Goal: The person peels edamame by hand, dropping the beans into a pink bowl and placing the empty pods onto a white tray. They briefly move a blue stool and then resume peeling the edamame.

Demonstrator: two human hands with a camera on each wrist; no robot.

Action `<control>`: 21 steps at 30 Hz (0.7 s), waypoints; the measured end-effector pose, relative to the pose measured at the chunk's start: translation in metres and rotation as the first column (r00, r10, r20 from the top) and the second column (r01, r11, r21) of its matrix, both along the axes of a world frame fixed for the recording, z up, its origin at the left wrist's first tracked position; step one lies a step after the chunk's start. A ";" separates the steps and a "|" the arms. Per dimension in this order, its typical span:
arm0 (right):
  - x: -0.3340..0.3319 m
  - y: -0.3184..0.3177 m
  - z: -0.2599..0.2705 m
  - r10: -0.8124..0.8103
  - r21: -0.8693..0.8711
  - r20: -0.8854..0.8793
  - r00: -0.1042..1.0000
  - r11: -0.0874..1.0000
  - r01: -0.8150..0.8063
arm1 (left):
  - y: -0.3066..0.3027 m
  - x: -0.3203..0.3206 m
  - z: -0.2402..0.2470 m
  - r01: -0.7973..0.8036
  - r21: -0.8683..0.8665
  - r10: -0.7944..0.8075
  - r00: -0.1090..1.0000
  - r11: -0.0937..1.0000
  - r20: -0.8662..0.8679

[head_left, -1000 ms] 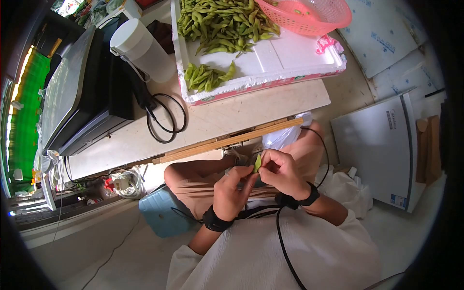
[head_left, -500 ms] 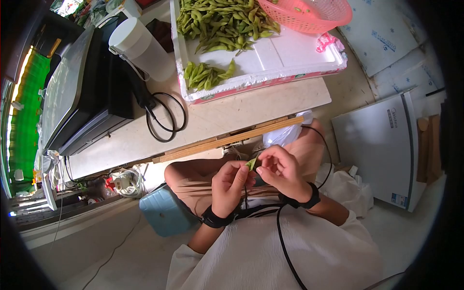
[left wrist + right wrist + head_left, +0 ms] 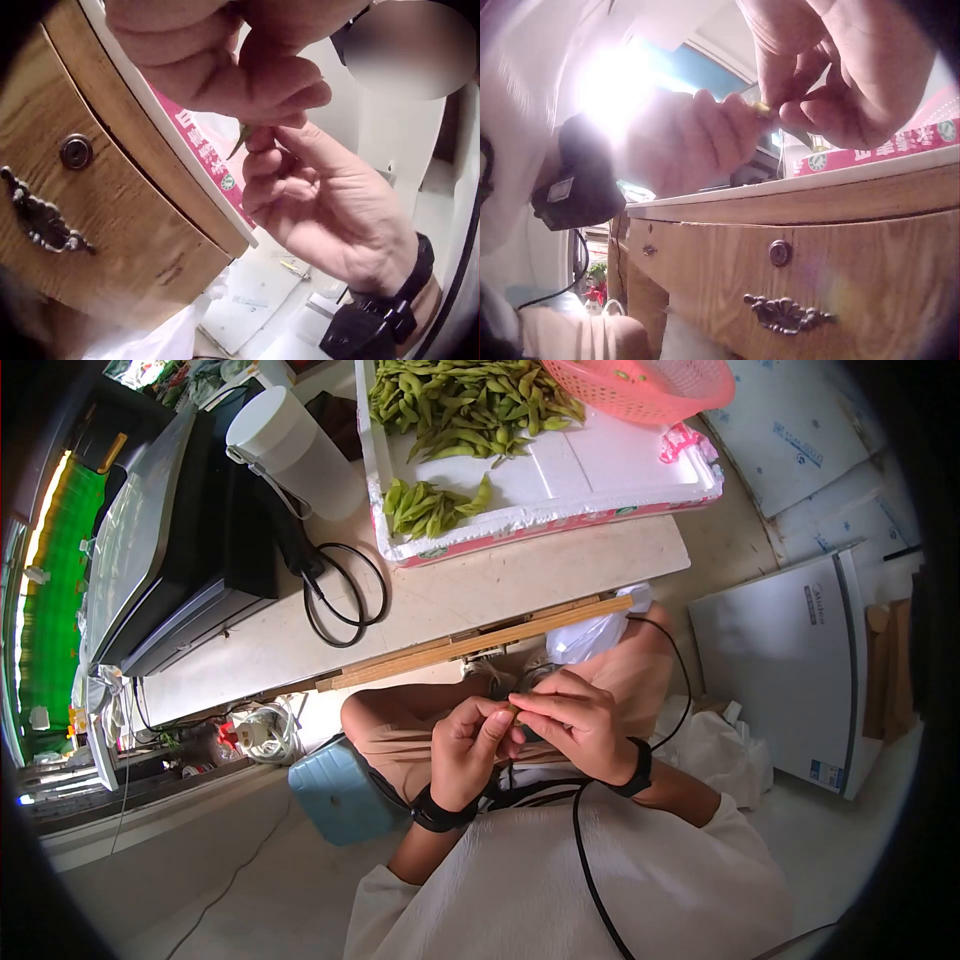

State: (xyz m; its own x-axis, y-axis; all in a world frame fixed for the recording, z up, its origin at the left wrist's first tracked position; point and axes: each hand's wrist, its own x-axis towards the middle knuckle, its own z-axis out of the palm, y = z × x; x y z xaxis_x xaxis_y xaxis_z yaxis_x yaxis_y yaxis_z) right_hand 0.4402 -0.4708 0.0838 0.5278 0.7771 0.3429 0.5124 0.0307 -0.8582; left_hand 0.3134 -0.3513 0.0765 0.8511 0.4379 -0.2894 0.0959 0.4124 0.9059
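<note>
Above the lap, my left hand (image 3: 462, 755) pinches a green soybean pod (image 3: 241, 139) between thumb and curled fingers. My right hand (image 3: 578, 728) meets it from the other side, thumb and fingertips pinching the same pod. Fingers cover most of the pod; a pointed green tip shows in the left wrist view, a yellowish bit in the right wrist view. On the table, a large heap of pods (image 3: 470, 405) and a smaller pile of pods (image 3: 430, 510) lie in a white foam tray (image 3: 620, 485).
A pink basket (image 3: 650, 395) with a few beans stands at the tray's far right. Left on the table (image 3: 520, 565) are a white lidded cup (image 3: 290, 450), a looped black cable (image 3: 350, 635) and a black machine (image 3: 200, 590). A wooden drawer (image 3: 855, 262) fronts the table.
The pod stood plainly between both hands, then tilted in my left fingers while the right fingers spread. Now my right fingers have closed in on it, and it is mostly covered.
</note>
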 end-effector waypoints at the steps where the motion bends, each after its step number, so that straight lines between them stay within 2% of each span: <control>1: 0.000 0.000 -0.001 -0.001 0.000 -0.001 1.000 1.000 0.001 | -0.001 0.000 0.001 0.001 0.000 -0.001 1.000 1.000 -0.001; 3: 0.000 -0.001 -0.002 0.005 0.007 -0.013 1.000 1.000 -0.005 | -0.002 0.001 0.002 0.020 0.152 -0.017 1.000 0.988 -0.020; 4: 0.001 -0.002 -0.002 0.004 0.007 -0.013 1.000 1.000 -0.004 | -0.002 0.001 0.002 0.021 0.152 -0.018 1.000 0.988 -0.020; 9: 0.005 -0.005 0.000 0.102 0.079 -0.081 0.992 0.992 -0.095 | 0.001 0.000 0.002 0.079 0.359 -0.094 0.995 0.930 0.026; 10: 0.005 -0.006 -0.001 0.102 0.081 -0.083 0.991 0.992 -0.095 | 0.000 0.000 0.004 0.079 0.361 -0.095 0.995 0.929 0.024; 12: 0.008 -0.007 -0.003 0.151 0.128 -0.240 0.959 0.984 -0.123 | -0.002 0.004 0.011 0.064 0.356 -0.084 0.996 0.932 0.042; 13: 0.009 -0.007 -0.001 0.152 0.130 -0.239 0.959 0.984 -0.123 | -0.002 0.006 0.014 0.063 0.359 -0.084 0.996 0.931 0.043; 15: 0.010 -0.009 0.004 0.188 0.151 -0.508 0.841 0.980 -0.128 | -0.002 0.010 0.021 0.073 0.369 -0.098 0.994 0.927 0.049; 16: 0.007 -0.009 0.001 0.206 0.204 -0.698 0.686 0.975 -0.085 | -0.001 0.012 0.025 0.072 0.374 -0.099 0.994 0.925 0.053; 17: 0.007 -0.010 0.002 0.209 0.209 -0.693 0.690 0.974 -0.085 | 0.000 0.015 0.029 0.056 0.401 -0.079 0.996 0.914 0.043; 19: 0.010 -0.010 0.006 0.251 0.279 -0.932 0.263 0.958 0.071 | 0.005 0.018 0.037 0.014 0.411 -0.025 0.999 0.912 0.023; 20: 0.014 -0.008 0.009 0.299 0.323 -0.931 0.208 0.942 0.094 | 0.011 0.022 0.045 -0.024 0.440 0.012 0.999 0.898 0.030; 21: 0.017 -0.007 0.011 0.308 0.335 -0.926 0.218 0.937 0.097 | 0.018 0.026 0.053 -0.061 0.470 0.048 0.998 0.881 0.039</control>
